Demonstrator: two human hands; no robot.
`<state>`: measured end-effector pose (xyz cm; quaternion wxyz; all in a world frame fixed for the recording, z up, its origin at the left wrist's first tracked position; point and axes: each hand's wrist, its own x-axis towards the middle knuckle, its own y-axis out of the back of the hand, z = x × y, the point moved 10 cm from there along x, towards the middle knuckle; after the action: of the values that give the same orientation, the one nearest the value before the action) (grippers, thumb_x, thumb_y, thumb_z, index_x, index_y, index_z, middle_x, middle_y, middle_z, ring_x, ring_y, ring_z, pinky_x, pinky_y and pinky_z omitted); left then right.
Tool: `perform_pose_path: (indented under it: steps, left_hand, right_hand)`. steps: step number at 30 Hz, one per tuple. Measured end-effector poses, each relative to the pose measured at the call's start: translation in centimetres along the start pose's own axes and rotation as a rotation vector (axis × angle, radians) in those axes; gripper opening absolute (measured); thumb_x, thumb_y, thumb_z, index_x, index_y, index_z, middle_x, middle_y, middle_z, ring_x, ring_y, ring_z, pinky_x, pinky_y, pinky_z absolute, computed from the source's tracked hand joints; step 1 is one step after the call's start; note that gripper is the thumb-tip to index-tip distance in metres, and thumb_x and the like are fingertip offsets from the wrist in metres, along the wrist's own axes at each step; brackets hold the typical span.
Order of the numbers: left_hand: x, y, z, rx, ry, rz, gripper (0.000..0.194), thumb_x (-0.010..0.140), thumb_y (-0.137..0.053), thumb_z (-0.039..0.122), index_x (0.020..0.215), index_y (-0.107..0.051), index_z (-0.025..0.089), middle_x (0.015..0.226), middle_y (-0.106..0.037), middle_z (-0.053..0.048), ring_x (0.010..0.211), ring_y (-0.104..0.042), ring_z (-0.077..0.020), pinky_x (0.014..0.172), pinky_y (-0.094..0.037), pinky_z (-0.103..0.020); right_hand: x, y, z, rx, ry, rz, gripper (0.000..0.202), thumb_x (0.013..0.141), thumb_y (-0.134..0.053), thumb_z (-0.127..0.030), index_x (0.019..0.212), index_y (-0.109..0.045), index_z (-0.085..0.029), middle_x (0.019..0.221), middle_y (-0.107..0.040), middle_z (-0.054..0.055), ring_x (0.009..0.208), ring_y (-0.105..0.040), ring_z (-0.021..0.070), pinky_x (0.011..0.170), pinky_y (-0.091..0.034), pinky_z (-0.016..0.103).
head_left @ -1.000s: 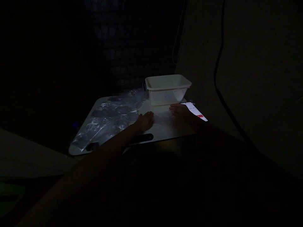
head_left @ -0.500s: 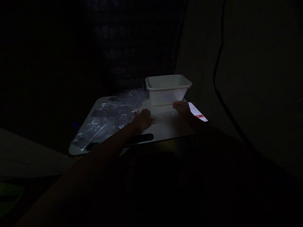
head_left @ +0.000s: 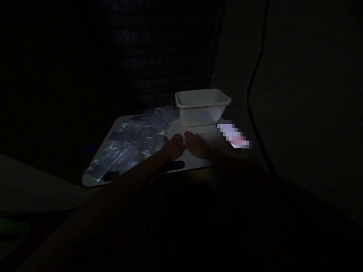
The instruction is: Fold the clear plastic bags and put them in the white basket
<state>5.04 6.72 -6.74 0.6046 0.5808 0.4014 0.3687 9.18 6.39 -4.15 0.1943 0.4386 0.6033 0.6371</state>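
Note:
Side by side on the white table [head_left: 195,163], my left hand [head_left: 173,147] and my right hand [head_left: 196,145] lie flat with fingers stretched out. Their fingertips nearly meet. Under and just beyond them is a faint clear plastic piece [head_left: 202,135], hard to make out in the dark. To the left of my left hand, crumpled clear plastic bags [head_left: 124,145] cover much of the tabletop. Neither hand grips anything.
A white rectangular tub [head_left: 195,115] stands at the table's back right. A lit phone [head_left: 232,134] lies at the right edge. A dark cable [head_left: 251,90] hangs along the right wall. The surroundings are very dark.
My right hand has moved left, from beside the phone to next to my left hand. My left hand has barely moved. More of the phone now shows.

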Motion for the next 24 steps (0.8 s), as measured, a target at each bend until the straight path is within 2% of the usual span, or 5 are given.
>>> perform_pose_path:
  steps: [5, 15, 18, 22, 24]
  left_hand:
    - [-0.3, 0.4, 0.1, 0.027, 0.016, -0.004, 0.052, 0.079, -0.017, 0.034, 0.124, -0.020, 0.007, 0.131, -0.015, -0.014, 0.120, -0.009, -0.0242, 0.088, -0.007, -0.056]
    - [-0.3, 0.1, -0.3, 0.124, 0.066, -0.061, 0.055, 0.080, -0.010, 0.039, 0.125, -0.017, 0.010, 0.132, -0.013, -0.011, 0.120, -0.006, -0.0228, 0.090, -0.009, -0.053]
    - [-0.4, 0.2, -0.2, 0.146, 0.063, -0.071, 0.055, 0.079, -0.009, 0.039, 0.125, -0.016, 0.009, 0.132, -0.014, -0.011, 0.120, -0.006, -0.0230, 0.090, -0.010, -0.053]
    - [-0.5, 0.3, -0.1, 0.149, 0.051, -0.069, 0.056, 0.080, -0.008, 0.039, 0.125, -0.015, 0.008, 0.132, -0.013, -0.012, 0.120, -0.005, -0.0231, 0.090, -0.010, -0.053]
    - [-0.5, 0.2, -0.1, 0.151, 0.052, -0.073, 0.056, 0.080, -0.008, 0.039, 0.125, -0.015, 0.008, 0.132, -0.013, -0.012, 0.120, -0.005, -0.0232, 0.090, -0.010, -0.053]
  right_hand:
    - [-0.8, -0.7, 0.2, -0.103, -0.014, -0.046, 0.047, 0.081, -0.020, -0.035, 0.116, -0.036, -0.008, 0.123, -0.035, 0.016, 0.114, -0.028, 0.0226, 0.090, -0.019, 0.048]
    - [-1.6, -0.8, 2.5, -0.277, -0.068, -0.038, 0.049, 0.082, -0.014, -0.036, 0.116, -0.035, -0.008, 0.123, -0.034, 0.015, 0.114, -0.028, 0.0220, 0.089, -0.018, 0.051]
    - [-2.4, -0.5, 3.4, -0.334, -0.055, -0.029, 0.045, 0.083, -0.014, -0.032, 0.115, -0.037, -0.010, 0.123, -0.035, 0.015, 0.114, -0.027, 0.0225, 0.088, -0.017, 0.053]
    - [-3.6, -0.7, 4.4, -0.413, 0.036, -0.077, 0.036, 0.082, -0.022, -0.024, 0.111, -0.041, -0.019, 0.124, -0.034, 0.012, 0.116, -0.024, 0.0251, 0.086, -0.017, 0.056]
    - [-3.9, -0.7, 4.9, -0.444, 0.055, -0.098, 0.035, 0.082, -0.023, -0.021, 0.112, -0.041, -0.019, 0.125, -0.033, 0.012, 0.116, -0.023, 0.0268, 0.084, -0.018, 0.058]
